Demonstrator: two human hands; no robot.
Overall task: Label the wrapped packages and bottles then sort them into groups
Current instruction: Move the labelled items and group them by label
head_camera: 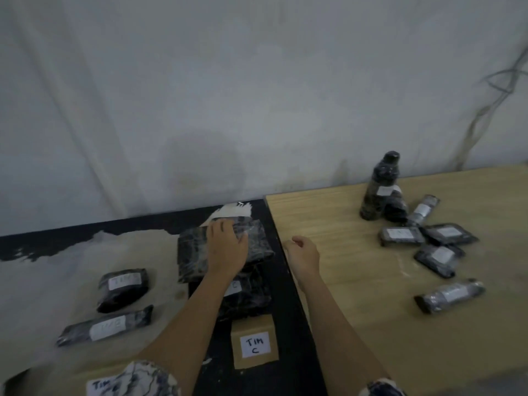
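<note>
The left hand (225, 248) lies spread on the big wrapped package (194, 252), its grip slack: the fingers look fairly straight and press the film rather than close round it. That package sits on the dark surface (288, 324), its long axis running across the person. It overlaps a second bundle (248, 297) marked C, beyond the card (255, 342) reading TIM C. The right hand (304, 257) hovers just off the package's right end, loosely curled and holding nothing, so the left is the nearer.

Two labelled packages lie to the left, a stubby one (123, 290) and a long one (105, 327). Well apart on the wooden surface (343, 281) I count one upright bottle (378, 190), two lying bottles, three flat packages and a dark lump I cannot identify.
</note>
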